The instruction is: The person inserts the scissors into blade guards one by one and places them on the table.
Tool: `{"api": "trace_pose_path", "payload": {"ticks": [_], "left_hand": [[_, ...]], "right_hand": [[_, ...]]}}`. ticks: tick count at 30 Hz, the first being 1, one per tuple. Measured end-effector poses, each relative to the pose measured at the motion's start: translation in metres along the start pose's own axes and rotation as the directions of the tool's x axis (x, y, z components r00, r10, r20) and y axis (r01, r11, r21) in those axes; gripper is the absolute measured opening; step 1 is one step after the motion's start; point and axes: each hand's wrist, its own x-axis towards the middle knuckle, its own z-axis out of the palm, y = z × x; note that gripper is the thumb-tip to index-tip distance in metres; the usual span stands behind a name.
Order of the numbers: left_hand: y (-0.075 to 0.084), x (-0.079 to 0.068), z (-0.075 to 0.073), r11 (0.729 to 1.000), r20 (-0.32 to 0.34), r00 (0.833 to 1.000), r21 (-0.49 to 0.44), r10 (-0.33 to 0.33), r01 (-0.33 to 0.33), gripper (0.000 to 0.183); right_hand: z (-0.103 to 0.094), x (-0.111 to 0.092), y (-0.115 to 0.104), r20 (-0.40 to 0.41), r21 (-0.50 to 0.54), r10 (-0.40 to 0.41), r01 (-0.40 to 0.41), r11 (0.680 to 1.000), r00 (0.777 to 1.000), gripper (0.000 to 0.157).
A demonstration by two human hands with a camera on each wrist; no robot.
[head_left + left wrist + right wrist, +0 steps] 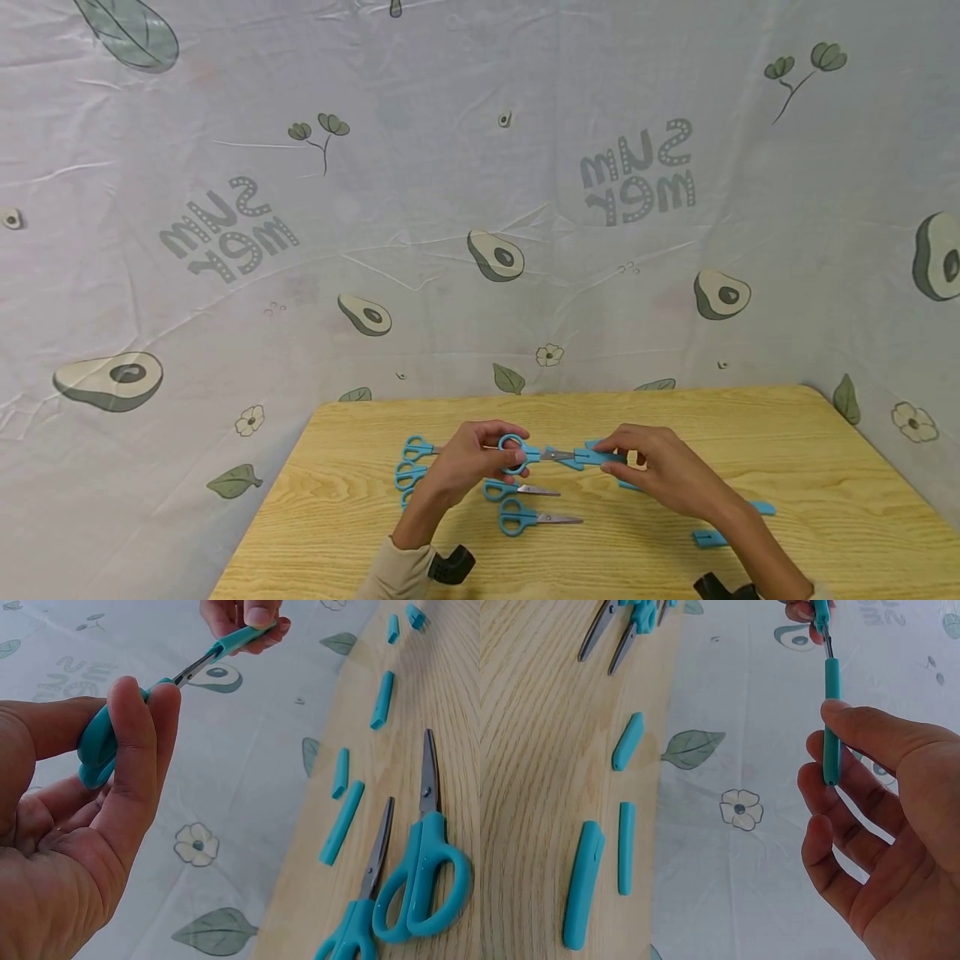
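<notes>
My left hand [480, 457] grips a pair of blue-handled scissors [531, 452] by its finger loops, blades pointing right. Between the thumb and fingers of my right hand [663, 465] is a blue blade cover [832, 720]. The tips of the blades are inside the cover's mouth, and a stretch of bare metal [193, 669] shows between cover and handles. Both hands hold these above the table. Below them lie two more scissors with bare blades, one [536, 517] nearer the front and another [520, 490] just behind it.
More blue-handled scissors [410, 475] lie left of my left hand, partly hidden by it. Several loose blue covers [382, 700] are spread over the wooden table [825, 467], some under my right forearm. A printed cloth [420, 208] hangs behind the table.
</notes>
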Motion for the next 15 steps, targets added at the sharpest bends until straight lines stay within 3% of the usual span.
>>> {"api": "trace_pose_path", "payload": {"ticks": [15], "left_hand": [[0.0000, 0.0037, 0.0073, 1.000, -0.009, 1.000, -0.006, -0.023, 0.023, 0.037]], "right_hand": [[0.0033, 0.0008, -0.0016, 0.007, -0.001, -0.007, 0.007, 1.000, 1.000, 0.022]]}}
